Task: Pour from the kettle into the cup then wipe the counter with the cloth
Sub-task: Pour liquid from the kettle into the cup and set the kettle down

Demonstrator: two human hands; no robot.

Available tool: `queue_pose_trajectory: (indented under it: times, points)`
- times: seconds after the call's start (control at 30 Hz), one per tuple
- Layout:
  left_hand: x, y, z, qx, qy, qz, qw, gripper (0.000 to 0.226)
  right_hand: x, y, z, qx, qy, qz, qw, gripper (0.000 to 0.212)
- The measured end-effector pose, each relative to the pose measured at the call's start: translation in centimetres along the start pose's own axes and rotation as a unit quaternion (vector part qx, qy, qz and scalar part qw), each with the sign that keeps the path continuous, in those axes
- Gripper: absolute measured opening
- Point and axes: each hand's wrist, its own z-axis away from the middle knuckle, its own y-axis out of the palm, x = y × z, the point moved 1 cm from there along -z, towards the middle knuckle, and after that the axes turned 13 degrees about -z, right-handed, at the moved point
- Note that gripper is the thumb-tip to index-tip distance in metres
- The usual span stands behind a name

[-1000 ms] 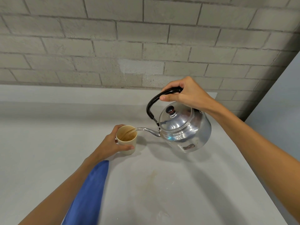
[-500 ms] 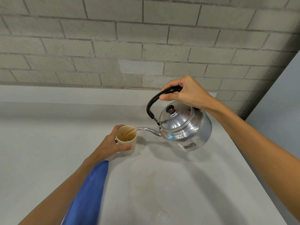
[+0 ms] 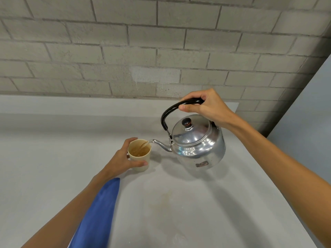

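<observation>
At mid-frame I was pouring: my right hand [image 3: 206, 106] gripped the kettle [image 3: 198, 145], left hand [image 3: 121, 161] clasped the cup [image 3: 139, 155]. Next: level the kettle, then fetch the cloth [image 3: 97, 215] at lower left.

Cloth [image 3: 96, 215] partly under left forearm, cut off at btm edge.
</observation>
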Motion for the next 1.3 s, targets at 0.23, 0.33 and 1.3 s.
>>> queue_pose_trajectory:
  times: [0.23,0.33,1.3]
  points:
    - [-0.6,-0.4,0.0,-0.011,0.014,-0.005,1.0,0.123,-3.0,-0.1,1.3,-0.093,0.019,-0.143,0.985,0.01]
    - [-2.7,-1.5,-0.1,-0.047,0.057,0.011,0.997,0.109,-4.1,-0.3,1.4,-0.115,0.029,-0.174,0.978,0.009]
    - [-12.5,2.7,-19.6,-0.032,0.096,-0.166,0.981,0.048,-15.6,-0.3,-7.5,-0.131,0.092,-0.235,0.959,0.019]
